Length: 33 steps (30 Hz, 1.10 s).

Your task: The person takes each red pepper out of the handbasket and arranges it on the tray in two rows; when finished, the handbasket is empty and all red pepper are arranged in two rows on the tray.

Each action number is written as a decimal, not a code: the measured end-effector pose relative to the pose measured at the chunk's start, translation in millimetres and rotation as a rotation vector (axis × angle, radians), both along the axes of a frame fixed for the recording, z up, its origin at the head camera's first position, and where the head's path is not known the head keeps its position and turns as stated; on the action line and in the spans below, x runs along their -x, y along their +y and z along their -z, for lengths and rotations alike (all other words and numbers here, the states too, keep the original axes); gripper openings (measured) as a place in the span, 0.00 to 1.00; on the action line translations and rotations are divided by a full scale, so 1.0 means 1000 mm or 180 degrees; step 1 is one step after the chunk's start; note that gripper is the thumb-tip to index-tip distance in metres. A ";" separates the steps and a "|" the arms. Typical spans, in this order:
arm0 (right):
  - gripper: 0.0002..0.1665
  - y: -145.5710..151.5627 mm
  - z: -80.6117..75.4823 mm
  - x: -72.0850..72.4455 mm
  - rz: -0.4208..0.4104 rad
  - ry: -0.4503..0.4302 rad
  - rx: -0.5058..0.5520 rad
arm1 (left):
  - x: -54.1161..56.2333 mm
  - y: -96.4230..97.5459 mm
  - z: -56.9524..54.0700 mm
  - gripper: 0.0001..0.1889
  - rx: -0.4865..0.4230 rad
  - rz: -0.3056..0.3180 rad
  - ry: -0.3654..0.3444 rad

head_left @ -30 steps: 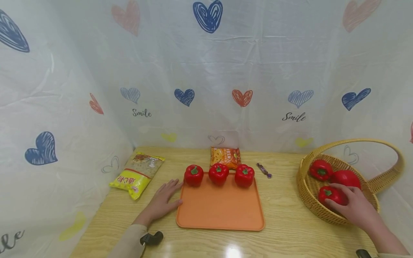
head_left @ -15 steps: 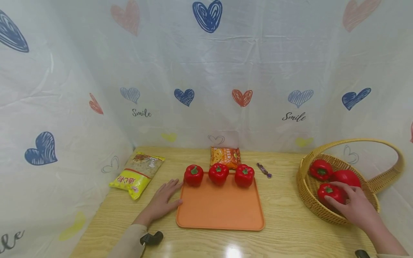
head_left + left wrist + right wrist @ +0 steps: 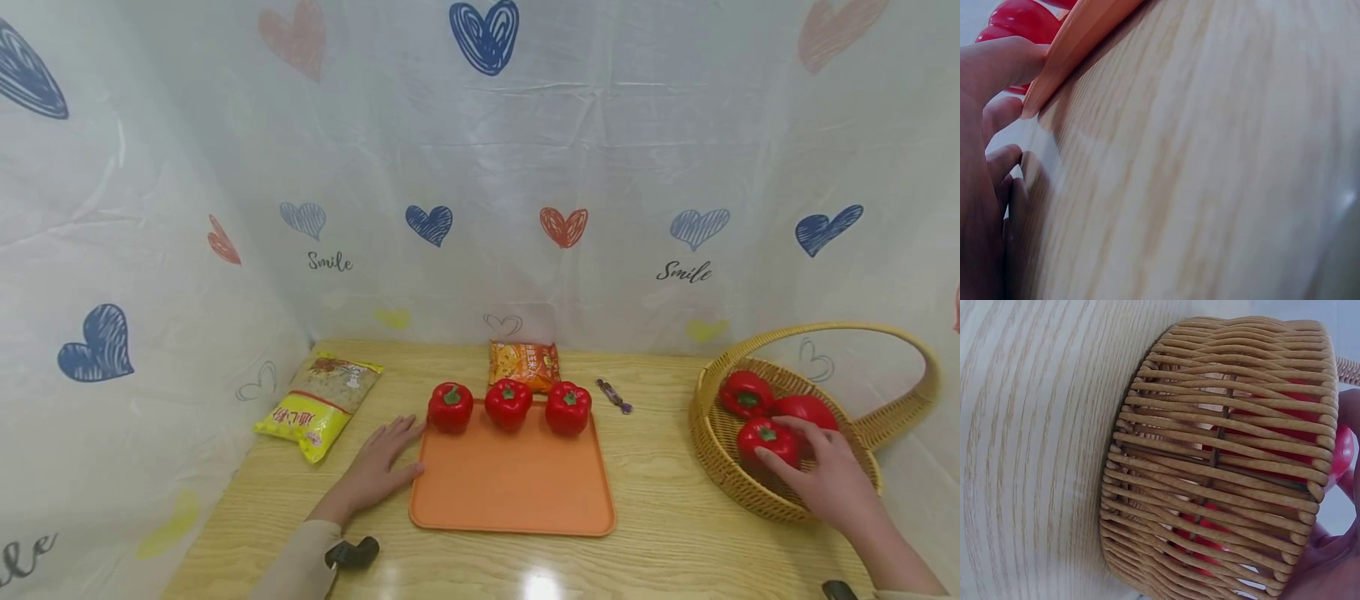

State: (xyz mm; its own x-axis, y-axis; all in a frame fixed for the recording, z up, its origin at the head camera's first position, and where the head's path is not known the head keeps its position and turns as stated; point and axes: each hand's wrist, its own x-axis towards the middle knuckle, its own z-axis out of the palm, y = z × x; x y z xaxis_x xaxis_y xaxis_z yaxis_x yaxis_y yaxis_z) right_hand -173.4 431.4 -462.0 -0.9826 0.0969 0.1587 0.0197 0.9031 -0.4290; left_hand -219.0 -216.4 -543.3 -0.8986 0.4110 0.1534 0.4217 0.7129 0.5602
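Shifted slightly since the earlier frame: one red pepper [image 3: 765, 443], which we find clamped between thumb and fingers of the right hand [image 3: 834, 475], within the near edge of the basket [image 3: 720, 468] (fingertips partly hidden; whether it touches bottom, we cannot tell). Left hand [image 3: 377, 467], thumb apart from fingers, touches the left edge of the tray [image 3: 517, 487].

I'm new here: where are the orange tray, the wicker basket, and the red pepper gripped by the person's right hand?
Orange tray [image 3: 513, 490]: head view, on its bare flat surface.
Wicker basket [image 3: 1244, 486]: right wrist view, on its woven outer wall.
Gripped red pepper [image 3: 781, 443]: head view, on its glossy top.
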 end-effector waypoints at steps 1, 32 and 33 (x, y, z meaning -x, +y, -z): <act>0.41 0.000 0.000 0.000 0.0004 0.0001 0.0013 | 0.000 0.000 0.000 0.37 -0.0002 -0.0001 -0.0010; 0.39 -0.021 -0.017 -0.004 -0.0101 0.0238 0.0297 | -0.001 0.001 -0.004 0.37 -0.0040 0.0026 -0.0089; 0.39 -0.022 -0.018 -0.005 -0.0111 0.0245 0.0312 | -0.001 0.001 -0.004 0.37 -0.0042 0.0026 -0.0091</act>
